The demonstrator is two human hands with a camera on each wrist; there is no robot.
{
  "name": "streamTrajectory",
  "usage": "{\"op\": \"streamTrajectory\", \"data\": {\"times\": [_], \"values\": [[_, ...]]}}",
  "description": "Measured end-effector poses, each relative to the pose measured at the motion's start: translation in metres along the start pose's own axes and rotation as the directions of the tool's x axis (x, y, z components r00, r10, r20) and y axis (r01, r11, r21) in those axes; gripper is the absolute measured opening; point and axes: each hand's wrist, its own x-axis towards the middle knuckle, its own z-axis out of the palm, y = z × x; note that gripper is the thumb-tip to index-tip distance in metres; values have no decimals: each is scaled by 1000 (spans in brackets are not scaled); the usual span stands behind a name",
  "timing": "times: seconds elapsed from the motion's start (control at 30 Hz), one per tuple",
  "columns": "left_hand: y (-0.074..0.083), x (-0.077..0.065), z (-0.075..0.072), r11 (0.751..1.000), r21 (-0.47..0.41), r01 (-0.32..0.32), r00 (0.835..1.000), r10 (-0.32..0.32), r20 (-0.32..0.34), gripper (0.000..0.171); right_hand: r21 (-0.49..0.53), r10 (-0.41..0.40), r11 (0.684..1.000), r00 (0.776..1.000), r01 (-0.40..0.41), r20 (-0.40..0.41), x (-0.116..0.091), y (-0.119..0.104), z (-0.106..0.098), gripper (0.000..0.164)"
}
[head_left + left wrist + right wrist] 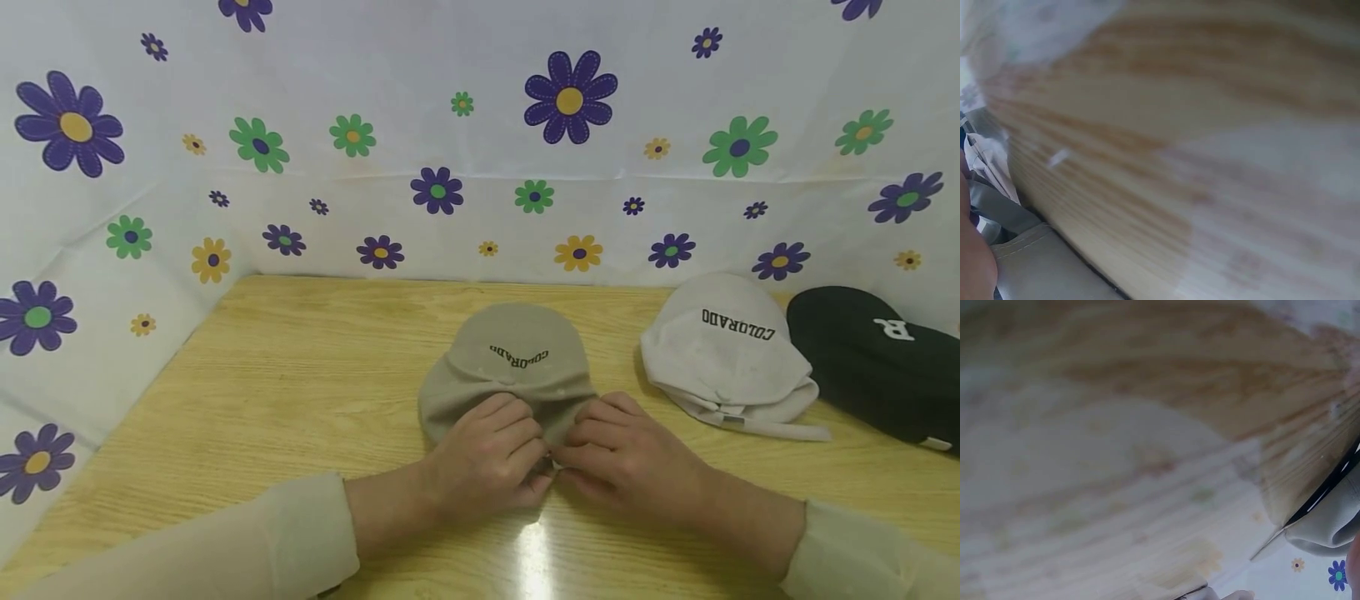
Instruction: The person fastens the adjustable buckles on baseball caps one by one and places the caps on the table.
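A khaki baseball cap (517, 333) with dark "COLORADO" lettering sits on the wooden table, its lettering upside down from here. At its near edge my left hand (487, 458) pinches the fabric by the back strap, fingers curled. From the other side, my right hand (633, 454) pinches the same edge, fingertips close to the left ones. The hands hide most of the strap and its fastening. In the left wrist view, the strap (1004, 206) runs by the stitched khaki fabric (1054, 265), near a finger (975, 262). Part of a cap (1329, 519) shows in the right wrist view.
Right of the hands lies an off-white cap (720, 358) with "COLORADO" on it, its strap end sticking out. A black cap (847, 350) with a white "R" rests against it. A flower-printed white cloth (405, 67) hangs behind the wooden table (300, 358).
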Motion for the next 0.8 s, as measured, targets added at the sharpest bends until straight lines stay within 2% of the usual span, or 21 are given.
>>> {"op": "streamTrajectory", "data": {"times": [0.33,0.57,0.8], "values": [[1,1,0,1000,-8,13,1000,-13,6,17,5,-16,1000,1000,16,-2,-3,2,-1,14],[0,2,0,999,12,30,1000,-30,8,18,-3,-10,1000,998,10,-54,-2,3,-3,6],[0,1,1,999,30,29,1000,-29,10,17,-11,14,1000,998,-15,-58,-3,1,-3,12]]}}
